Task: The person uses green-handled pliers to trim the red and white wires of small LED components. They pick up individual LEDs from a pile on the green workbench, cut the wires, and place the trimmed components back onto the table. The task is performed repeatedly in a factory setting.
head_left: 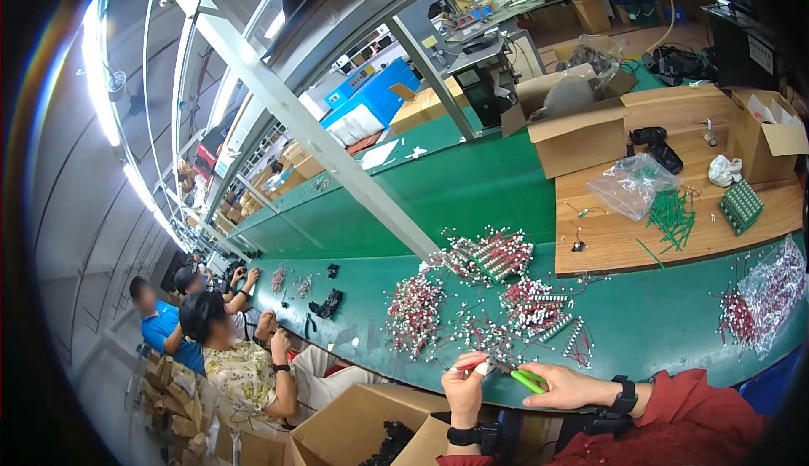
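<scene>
Right hand (566, 388) grips green-handled cutters (524, 377); left hand (464, 388) pinches a small red-wired part (479, 369).
We hold both just above the green tabletop (657, 314) edge; we should keep the part steady, tips square to the wire.

Long green conveyor bench (472, 188), strip lights (99, 95)

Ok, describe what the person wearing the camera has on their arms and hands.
Both hands are bare. The left hand has a black band at the wrist. The right hand wears a black wrist strap like a watch, and a dark red sleeve covers that forearm.
</scene>
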### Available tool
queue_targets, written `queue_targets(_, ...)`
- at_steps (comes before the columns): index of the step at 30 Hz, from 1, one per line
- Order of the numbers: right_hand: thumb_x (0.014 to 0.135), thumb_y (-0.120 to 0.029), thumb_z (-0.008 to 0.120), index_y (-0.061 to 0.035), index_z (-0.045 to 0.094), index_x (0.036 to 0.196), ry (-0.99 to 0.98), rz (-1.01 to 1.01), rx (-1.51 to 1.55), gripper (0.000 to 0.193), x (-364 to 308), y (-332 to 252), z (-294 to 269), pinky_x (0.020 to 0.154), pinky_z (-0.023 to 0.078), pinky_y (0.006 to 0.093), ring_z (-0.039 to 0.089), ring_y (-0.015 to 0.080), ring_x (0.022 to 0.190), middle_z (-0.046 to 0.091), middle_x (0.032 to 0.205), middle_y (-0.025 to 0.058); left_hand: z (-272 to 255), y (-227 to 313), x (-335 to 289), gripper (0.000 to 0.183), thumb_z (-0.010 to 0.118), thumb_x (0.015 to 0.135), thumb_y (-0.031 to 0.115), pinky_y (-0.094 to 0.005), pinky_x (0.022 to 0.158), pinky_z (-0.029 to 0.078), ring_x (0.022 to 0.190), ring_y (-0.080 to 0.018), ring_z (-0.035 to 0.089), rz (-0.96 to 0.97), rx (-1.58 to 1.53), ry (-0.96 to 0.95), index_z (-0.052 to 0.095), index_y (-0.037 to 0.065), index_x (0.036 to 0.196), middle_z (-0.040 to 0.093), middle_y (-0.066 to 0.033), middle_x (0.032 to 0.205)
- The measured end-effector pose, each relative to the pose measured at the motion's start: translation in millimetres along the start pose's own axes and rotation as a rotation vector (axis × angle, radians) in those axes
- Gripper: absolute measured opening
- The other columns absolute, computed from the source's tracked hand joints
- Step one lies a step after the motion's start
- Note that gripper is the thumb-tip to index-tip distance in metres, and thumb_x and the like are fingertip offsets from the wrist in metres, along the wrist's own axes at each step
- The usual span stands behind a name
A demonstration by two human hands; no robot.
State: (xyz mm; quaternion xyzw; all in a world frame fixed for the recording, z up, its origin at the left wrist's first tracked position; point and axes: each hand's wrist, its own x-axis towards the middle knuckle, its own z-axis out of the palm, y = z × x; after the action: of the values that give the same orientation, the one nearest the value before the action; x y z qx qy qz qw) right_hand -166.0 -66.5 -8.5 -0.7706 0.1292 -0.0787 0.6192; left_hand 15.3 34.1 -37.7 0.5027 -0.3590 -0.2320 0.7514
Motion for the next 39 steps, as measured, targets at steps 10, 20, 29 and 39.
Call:
queue_targets(10,0.075,-0.036,0.066,-0.0022,0.039,0.127,-0.099,-0.002,0.038,0.068,-11.9,-21.0,-2.6,0.085,0.041,0.0312,0.053,0.0218,0.099,0.052,0.111,0.0146,-3.5,14.0,-3.5,0.013,0.059,0.071,-0.009,-0.0318,0.083,0.043,0.089,-0.0203,0.056,-0.02,-0.103,0.0,0.062,-0.002,0.081,0.06,-0.0113,0.09)
queue_targets(20,0.072,-0.021,0.068,0.0015,0.041,0.122,0.091,-0.099,0.105,0.061,-10.6,-4.4,1.9,0.067,0.044,0.0293,0.052,0.0181,0.078,0.053,0.098,0.0121,5.0,11.1,0.0,0.014,0.06,0.071,-0.008,-0.0318,0.081,0.043,0.089,-0.0215,0.055,0.02,-0.06,-0.027,0.061,-0.003,0.084,0.059,-0.0138,0.091)
queue_targets(29,0.072,-0.018,0.065,0.0025,0.041,0.123,-0.007,0.007,-0.027,0.06,-12.2,-17.4,-10.5,0.066,0.045,0.0295,0.052,0.018,0.074,0.053,0.096,0.0109,-4.0,15.4,4.0,0.015,0.064,0.071,-0.005,-0.028,0.076,0.047,0.087,-0.0189,0.058,0.055,0.092,-0.182,0.063,-0.002,0.085,0.06,-0.0121,0.093)
queue_targets(39,0.08,-0.017,0.061,-0.0027,0.037,0.126,-0.093,0.283,0.922,0.054,3.2,-14.6,-3.6,0.053,0.037,0.0198,0.039,0.0028,0.066,0.043,0.079,-0.003,-2.4,-2.6,-2.5,0.012,0.059,0.08,0.0,-0.0337,0.081,0.05,0.087,-0.0208,0.059,-0.325,-0.504,0.14,0.058,-0.002,0.092,0.059,-0.0135,0.099)
